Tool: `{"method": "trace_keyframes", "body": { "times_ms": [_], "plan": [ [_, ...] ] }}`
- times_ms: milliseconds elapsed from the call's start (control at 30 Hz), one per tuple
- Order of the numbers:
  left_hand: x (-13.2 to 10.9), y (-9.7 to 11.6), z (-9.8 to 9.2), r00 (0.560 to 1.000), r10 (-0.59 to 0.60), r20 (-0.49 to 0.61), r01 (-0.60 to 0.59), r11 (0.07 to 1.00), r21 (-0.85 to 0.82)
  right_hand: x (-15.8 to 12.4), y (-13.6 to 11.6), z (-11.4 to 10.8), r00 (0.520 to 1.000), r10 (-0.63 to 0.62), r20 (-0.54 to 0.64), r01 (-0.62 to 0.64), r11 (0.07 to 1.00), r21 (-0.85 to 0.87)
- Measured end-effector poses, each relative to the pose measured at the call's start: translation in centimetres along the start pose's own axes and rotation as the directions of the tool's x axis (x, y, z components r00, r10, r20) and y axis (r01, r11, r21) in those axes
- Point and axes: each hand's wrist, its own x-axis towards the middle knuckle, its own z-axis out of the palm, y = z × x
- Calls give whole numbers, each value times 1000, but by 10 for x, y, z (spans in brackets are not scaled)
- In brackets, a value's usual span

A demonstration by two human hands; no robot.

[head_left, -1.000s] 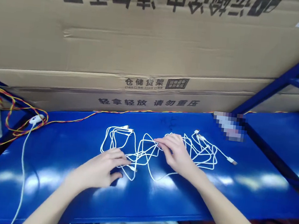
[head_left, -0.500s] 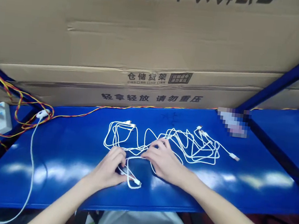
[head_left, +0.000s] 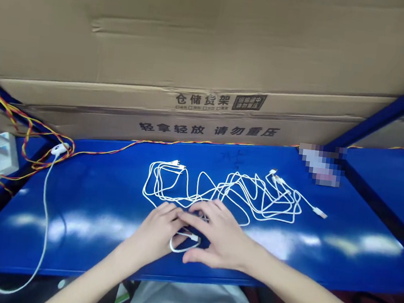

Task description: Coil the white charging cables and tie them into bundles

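Observation:
A white USB cable (head_left: 194,238) is looped in my left hand (head_left: 156,231), whose fingers are closed around it. Its metal-tipped plug points right, out of the small loop. My right hand (head_left: 223,236) is directly beside it, fingers stretched toward the left and thumb held apart. The right fingertips meet the left fingers at the top of the loop, and the contact itself is partly hidden. Beyond both hands, a tangle of white cables (head_left: 261,212) lies along the blue shelf, with plugs at the left and right ends.
Cardboard boxes (head_left: 212,60) with printed characters stand behind the blue shelf (head_left: 96,251). Red-yellow twisted wires (head_left: 110,152) run along its back edge. At left are a white power strip (head_left: 2,158) and a hanging white cord (head_left: 45,216). A blurred-out packet (head_left: 320,167) lies at the right.
My right hand has come down and left against my left hand, its thumb and fingers spreading apart. The loop in my left hand has become smaller. The view has shifted slightly.

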Motion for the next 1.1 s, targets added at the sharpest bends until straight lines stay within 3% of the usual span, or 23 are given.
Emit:
{"method": "trace_keyframes", "body": {
  "times_ms": [100,167,233,333,433,533,600,667,767,800,867,933,967,1033,1100],
  "plan": [
    [7,6,-2,996,-49,75,50,999,-5,-3,-9,7,978,-169,-124,153,980,-126],
    [9,6,-4,994,-60,87,66,996,-64,-7,-10,11,971,-182,-154,154,972,-175],
    [9,3,-5,995,-79,62,88,983,-164,-13,-9,12,983,-85,-165,68,992,-106],
    [4,-2,-8,989,-145,-10,133,929,-344,-22,-3,11,959,204,-198,-167,968,189],
    [-2,-4,-10,986,-162,-45,131,908,-399,-30,2,9,840,514,-174,-386,791,475],
    [-8,0,-7,991,-117,-62,91,943,-320,-36,5,8,676,735,-46,-491,496,716],
    [-13,5,-3,993,-73,-97,48,970,-240,-40,4,10,596,802,39,-488,324,810],
    [-18,10,3,993,-35,-111,16,985,-172,-44,3,12,540,837,85,-474,220,852],
    [-23,15,11,995,-64,-80,52,988,-146,-51,0,16,481,874,69,-464,187,866],
    [-24,16,14,994,-88,-66,77,984,-158,-54,0,17,485,874,23,-477,242,845],
    [-26,18,17,991,-126,-45,115,973,-200,-64,2,18,549,823,-146,-524,475,707],
    [-26,21,18,989,-140,-41,125,960,-251,-74,7,18,678,667,-310,-520,733,439],
    [-26,22,18,989,-142,-46,124,954,-274,-80,9,17,742,573,-347,-491,818,300],
    [-25,25,18,988,-145,-60,120,945,-305,-90,14,14,844,423,-330,-415,904,99],
    [-25,27,18,985,-152,-86,118,942,-314,-98,17,11,915,328,-235,-341,940,-19]
  ]
}}
